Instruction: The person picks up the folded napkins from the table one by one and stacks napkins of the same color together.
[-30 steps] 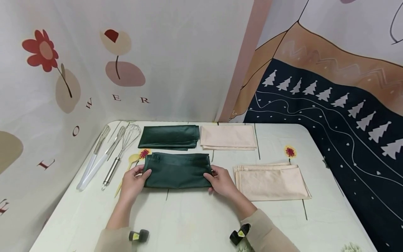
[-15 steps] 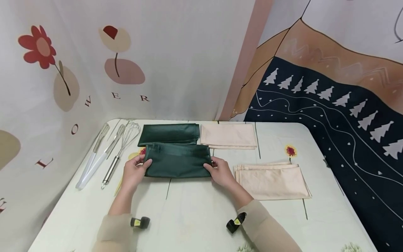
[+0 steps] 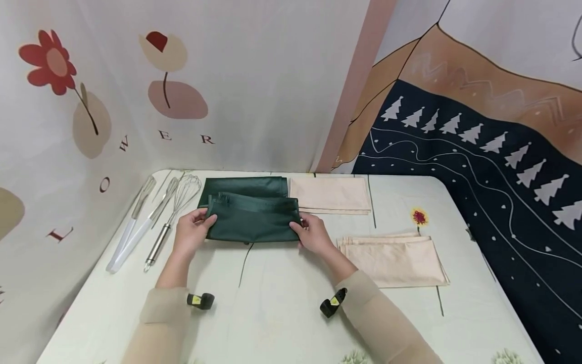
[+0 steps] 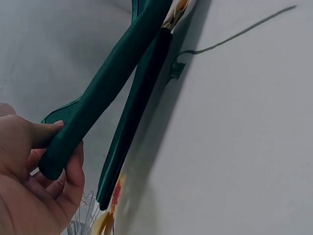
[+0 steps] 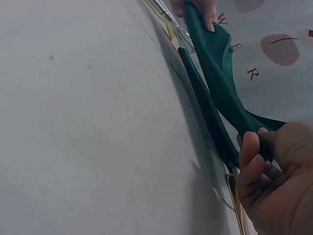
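A folded dark green cloth (image 3: 253,220) is stretched between both hands. My left hand (image 3: 190,233) pinches its left end between thumb and fingers. At the opposite end, my right hand (image 3: 314,236) grips it the same way. Behind it, a second folded green cloth (image 3: 245,185) lies on the table, its front partly covered in the head view. Both wrist views show the held cloth (image 4: 100,93) raised off the table, with a gap between it and the lying green cloth (image 5: 203,100).
A folded beige cloth (image 3: 329,194) lies at the back, right of the green one. Another beige stack (image 3: 394,260) is nearer, on the right. At the left lie a whisk (image 3: 157,246) and white-handled tongs (image 3: 132,247). A patterned curtain (image 3: 254,91) rises behind the table.
Both hands have carried the green cloth away from me, toward the back of the table. It now overlaps the rear green cloth in the head view. The grips stay the same.
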### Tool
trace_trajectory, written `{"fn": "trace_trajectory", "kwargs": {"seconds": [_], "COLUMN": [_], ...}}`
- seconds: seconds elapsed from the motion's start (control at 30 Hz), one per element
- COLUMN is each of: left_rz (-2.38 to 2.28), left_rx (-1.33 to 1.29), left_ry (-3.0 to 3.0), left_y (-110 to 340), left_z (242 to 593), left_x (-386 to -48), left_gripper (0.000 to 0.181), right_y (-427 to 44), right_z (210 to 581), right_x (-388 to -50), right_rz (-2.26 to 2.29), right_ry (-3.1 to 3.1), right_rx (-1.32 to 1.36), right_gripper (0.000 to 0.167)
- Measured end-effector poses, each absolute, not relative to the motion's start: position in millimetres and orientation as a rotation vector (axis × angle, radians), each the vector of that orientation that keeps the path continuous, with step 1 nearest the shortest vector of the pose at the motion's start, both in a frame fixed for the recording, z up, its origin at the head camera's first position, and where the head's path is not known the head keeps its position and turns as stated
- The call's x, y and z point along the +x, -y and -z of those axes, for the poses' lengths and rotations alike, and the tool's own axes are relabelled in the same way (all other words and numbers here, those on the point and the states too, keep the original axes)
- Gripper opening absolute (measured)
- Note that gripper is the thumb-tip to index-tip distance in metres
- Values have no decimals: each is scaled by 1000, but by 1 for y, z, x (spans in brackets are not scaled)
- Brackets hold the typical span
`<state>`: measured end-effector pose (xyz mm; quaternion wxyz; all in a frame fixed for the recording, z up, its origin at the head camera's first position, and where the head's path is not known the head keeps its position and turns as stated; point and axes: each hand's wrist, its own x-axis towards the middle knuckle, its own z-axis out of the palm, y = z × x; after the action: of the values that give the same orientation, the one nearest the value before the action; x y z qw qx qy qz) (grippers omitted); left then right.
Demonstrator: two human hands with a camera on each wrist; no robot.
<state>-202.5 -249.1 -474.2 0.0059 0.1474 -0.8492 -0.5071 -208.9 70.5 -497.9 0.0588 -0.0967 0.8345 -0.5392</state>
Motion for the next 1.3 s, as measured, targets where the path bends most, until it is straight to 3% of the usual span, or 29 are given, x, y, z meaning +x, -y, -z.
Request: {"fn": "trace_trajectory", "kwargs": {"seconds": [0.37, 1.3], "left_rz": [1526, 1443], "left_rx": [444, 466], "left_ry": [2679, 2639], "left_y": [258, 270], "left_z": [469, 480], "left_x": [-225, -283], "left_gripper": [52, 47], "right_y": [-58, -32], "right_z": [492, 496], "right_x": [-238, -304], "right_rz": [1636, 1687], "right_ry": [-2543, -2479], "right_rx": [-276, 25], "right_gripper": [15, 31]}}
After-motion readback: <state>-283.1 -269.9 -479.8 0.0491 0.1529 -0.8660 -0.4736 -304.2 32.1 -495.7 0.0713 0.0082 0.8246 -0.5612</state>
